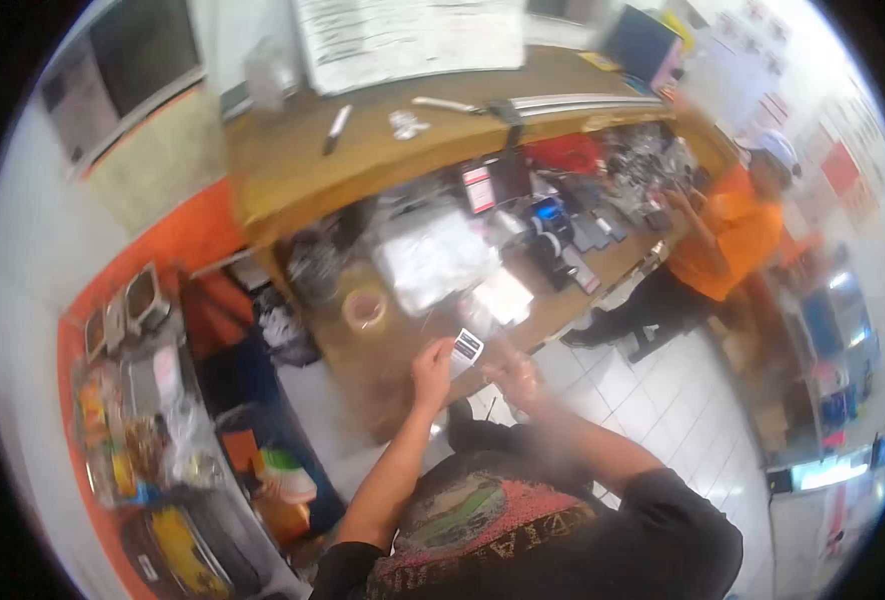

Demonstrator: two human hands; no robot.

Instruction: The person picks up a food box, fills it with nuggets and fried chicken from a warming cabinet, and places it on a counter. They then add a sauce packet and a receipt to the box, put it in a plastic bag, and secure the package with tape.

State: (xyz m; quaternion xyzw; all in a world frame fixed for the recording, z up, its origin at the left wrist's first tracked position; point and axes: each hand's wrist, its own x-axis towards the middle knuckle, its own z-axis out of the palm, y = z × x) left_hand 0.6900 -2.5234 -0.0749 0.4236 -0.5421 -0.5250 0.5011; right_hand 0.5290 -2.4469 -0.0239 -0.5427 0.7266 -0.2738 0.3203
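Note:
My left hand (429, 372) is raised over the wooden counter (382, 360) and pinches a small white card with a dark printed square (467, 346). My right hand (515, 377) is right beside it, fingers curled near the card's lower edge; blur hides whether it touches the card. A roll of tape (364, 308) lies on the counter just beyond my left hand, and clear plastic bags (432, 257) are piled behind it.
A person in an orange shirt and white cap (727, 240) stands at the counter's right end. A higher shelf (362, 150) carries a marker and a ruler. Cluttered shelves (142, 420) line the left wall. White tiled floor (662, 400) lies to the right.

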